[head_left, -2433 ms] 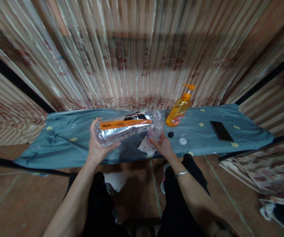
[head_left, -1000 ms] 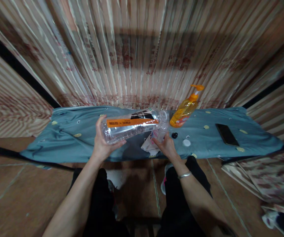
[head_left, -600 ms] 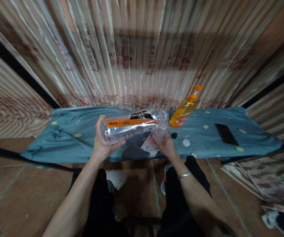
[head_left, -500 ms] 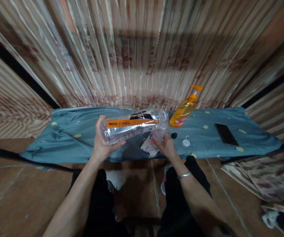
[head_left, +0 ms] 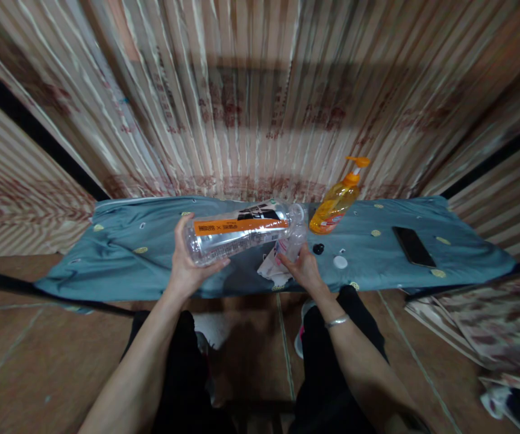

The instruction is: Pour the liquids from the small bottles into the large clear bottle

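My left hand (head_left: 188, 256) is closed around the base of a large clear plastic bottle (head_left: 239, 232) with a silver and orange label. The bottle lies tilted almost level, its neck to the right. That neck meets a smaller clear bottle (head_left: 294, 240), which my right hand (head_left: 303, 265) grips low down. Whether the two mouths touch, I cannot tell. Under the small bottle lies a whitish crumpled piece of paper or cloth (head_left: 274, 270). Just right of my right hand are a small black cap (head_left: 318, 248) and a white cap (head_left: 340, 262).
An orange pump bottle (head_left: 334, 205) of yellow liquid stands behind the caps. A dark phone (head_left: 413, 246) lies to the right on the teal cloth (head_left: 119, 259) covering the narrow table. Striped curtains (head_left: 250, 120) hang behind, and dark poles (head_left: 38, 129) frame both sides.
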A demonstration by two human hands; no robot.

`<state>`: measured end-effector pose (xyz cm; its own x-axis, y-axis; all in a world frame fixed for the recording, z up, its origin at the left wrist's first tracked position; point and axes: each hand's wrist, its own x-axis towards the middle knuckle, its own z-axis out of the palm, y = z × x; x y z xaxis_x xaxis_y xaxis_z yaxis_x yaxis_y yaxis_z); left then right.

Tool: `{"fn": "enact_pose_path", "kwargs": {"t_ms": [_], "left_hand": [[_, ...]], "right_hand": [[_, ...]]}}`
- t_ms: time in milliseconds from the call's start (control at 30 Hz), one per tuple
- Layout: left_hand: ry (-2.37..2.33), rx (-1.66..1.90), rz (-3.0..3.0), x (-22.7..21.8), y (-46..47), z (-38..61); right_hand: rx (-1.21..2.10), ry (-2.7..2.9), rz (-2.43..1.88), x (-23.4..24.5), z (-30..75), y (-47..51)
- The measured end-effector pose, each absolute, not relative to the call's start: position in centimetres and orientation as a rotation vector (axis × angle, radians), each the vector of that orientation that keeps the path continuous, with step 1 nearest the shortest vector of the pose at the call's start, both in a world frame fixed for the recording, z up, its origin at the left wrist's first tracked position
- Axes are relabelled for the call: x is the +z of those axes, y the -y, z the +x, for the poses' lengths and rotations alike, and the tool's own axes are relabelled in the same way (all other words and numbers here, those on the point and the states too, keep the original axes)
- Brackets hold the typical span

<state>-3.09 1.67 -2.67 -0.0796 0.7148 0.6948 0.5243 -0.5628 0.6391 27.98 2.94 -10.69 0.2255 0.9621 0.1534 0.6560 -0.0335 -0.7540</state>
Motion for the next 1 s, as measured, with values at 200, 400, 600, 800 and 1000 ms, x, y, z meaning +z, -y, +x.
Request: {"fn": "enact_pose_path", "kwargs": {"t_ms": [200, 400, 600, 800, 1000], "left_hand": [[-1.363, 1.689, 1.988, -2.5, -1.5, -3.1], [-1.380, 1.698, 1.975, -2.5, -1.5, -3.0], [-1.384, 1.687, 1.977, -2.3, -1.4, -2.9], [-1.388, 1.667, 1.976, -2.4, -1.5, -2.9], [-1.341, 1.700, 1.961, -2.6, -1.5, -3.0]], "right_hand": [[0.516, 1.504, -1.731, -11.0, 28.1, -3.1], [0.502, 1.499, -1.751, -11.0, 28.0, -3.1], [0.493, 1.485, -1.758, -11.1, 28.0, -3.2], [0.570, 1.499, -1.779, -9.7, 27.8, -2.8], [0.586, 1.505, -1.802, -9.0, 27.7, -2.6]]}}
